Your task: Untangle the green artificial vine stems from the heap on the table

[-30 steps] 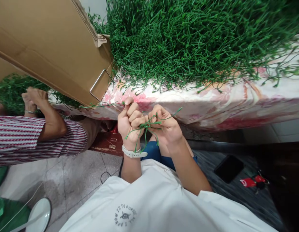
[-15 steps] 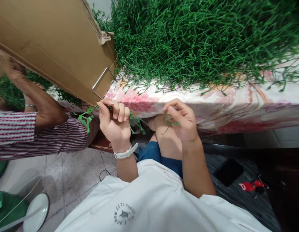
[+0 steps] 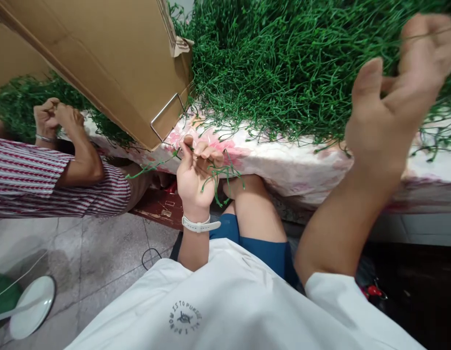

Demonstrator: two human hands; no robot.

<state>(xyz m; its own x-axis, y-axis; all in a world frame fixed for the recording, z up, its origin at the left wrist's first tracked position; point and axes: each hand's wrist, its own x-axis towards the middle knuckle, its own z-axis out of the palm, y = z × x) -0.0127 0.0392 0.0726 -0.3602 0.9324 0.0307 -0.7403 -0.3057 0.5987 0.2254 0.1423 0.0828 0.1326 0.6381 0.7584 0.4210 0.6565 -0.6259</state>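
Observation:
Thin green plastic-looking stems with small tips (image 3: 225, 180) hang from my left hand (image 3: 196, 177), which is turned palm up above my knee. Its fingers are curled over them, and one longer strand sticks out to the left. My right hand (image 3: 393, 102) is raised over the right part of a large pile of the same green stems (image 3: 284, 73). Its thumb stands away from the fingers, and the hand is partly blurred. A thin dark strand crosses near its fingertips; whether it touches the fingers I cannot tell.
A cardboard box (image 3: 112, 58) with a wire handle (image 3: 167, 116) stands left of the pile on a flowered tablecloth (image 3: 276, 158). Beyond it, another person's hands (image 3: 60, 116) work at more green stems. A white round base (image 3: 34, 306) stands on the tiled floor.
My right hand has moved from beside the left hand, up and right over the pile, and its fingers have opened. My left hand keeps its stems. The other person's hands have come together.

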